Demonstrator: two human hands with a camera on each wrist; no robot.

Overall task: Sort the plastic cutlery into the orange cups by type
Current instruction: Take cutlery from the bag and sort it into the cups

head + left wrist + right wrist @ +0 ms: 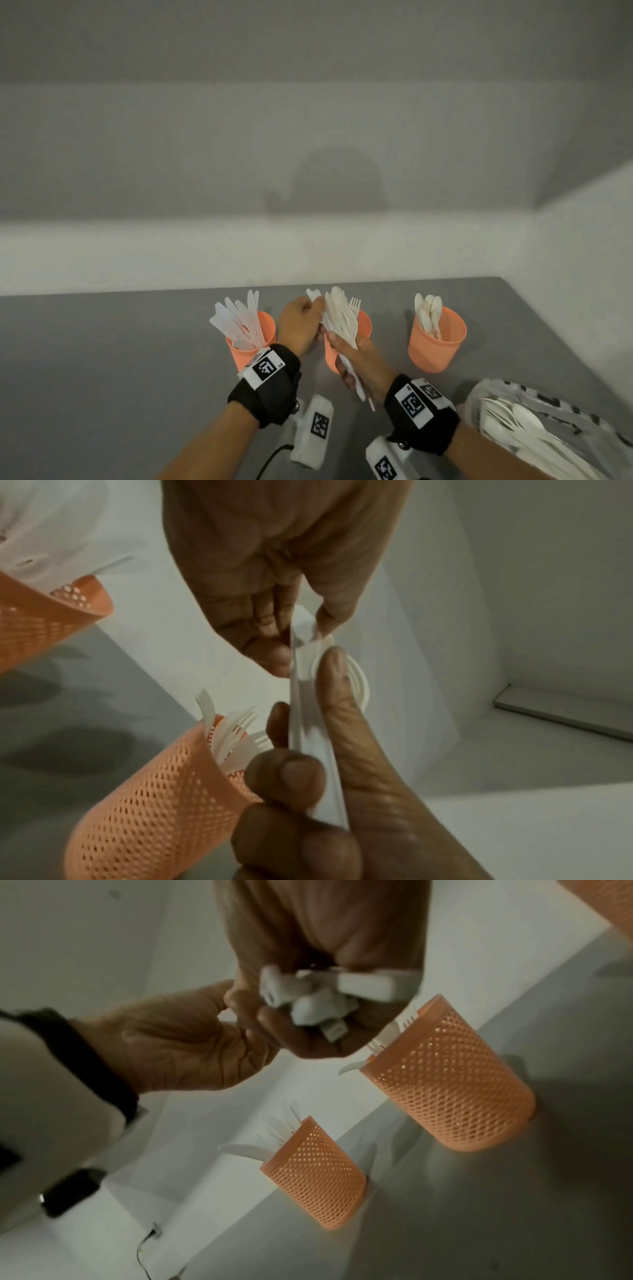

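Three orange mesh cups stand in a row on the grey table. The left cup (251,339) holds knives, the middle cup (364,325) forks, the right cup (442,342) spoons. My right hand (337,346) grips a bundle of white cutlery (342,317) upright in front of the middle cup (154,804). My left hand (317,303) pinches one white piece (301,634) at the bundle's top, between thumb and fingers. The bundle's handle ends (325,996) stick out under my right fist. I cannot tell that piece's type.
A clear plastic bag (555,431) with more white cutlery lies at the table's front right. A white wall runs close behind the cups. The left cup (318,1172) and middle cup (452,1085) stand about a hand's width apart.
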